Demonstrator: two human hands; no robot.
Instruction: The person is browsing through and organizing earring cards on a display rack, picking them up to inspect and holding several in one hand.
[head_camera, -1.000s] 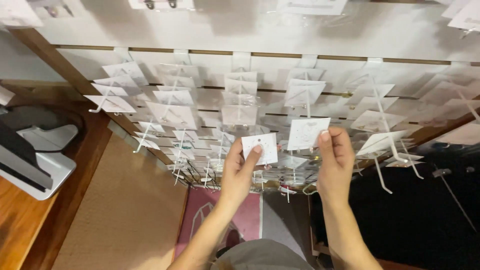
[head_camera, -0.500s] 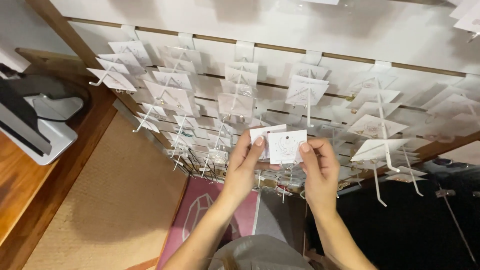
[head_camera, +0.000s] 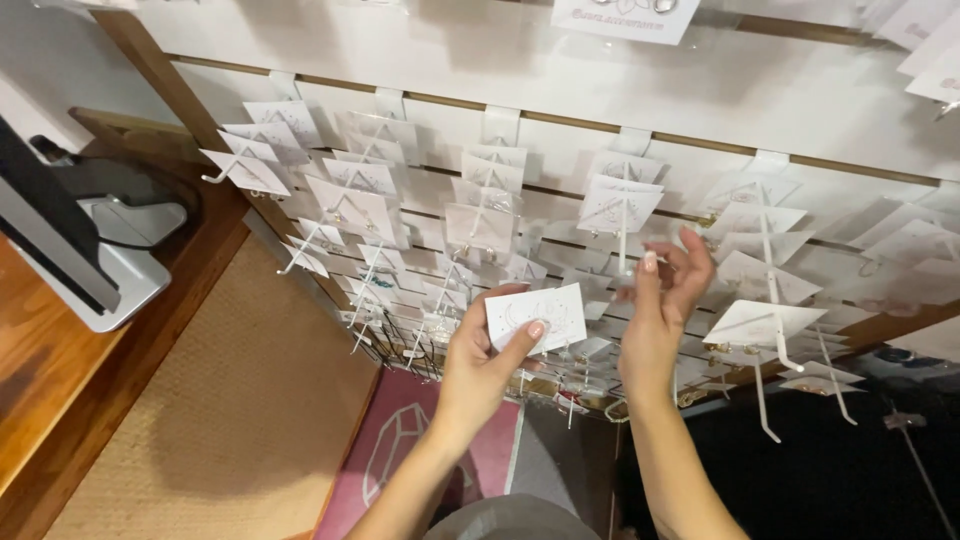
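White jewellery card (head_camera: 537, 315) pinched in left hand (head_camera: 480, 365), low before slotted display wall (head_camera: 700, 90). Right hand (head_camera: 665, 300) just beside, fingers loosely parted at a white peg (head_camera: 622, 225), gripping nothing visible. Carded hooks crowding all round. Grey monitor stand (head_camera: 120, 275) far left.

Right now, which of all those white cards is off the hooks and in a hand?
The white card pinched in the left hand, below the middle of the wall rack. Every other card hangs on a hook; the right hand holds none.
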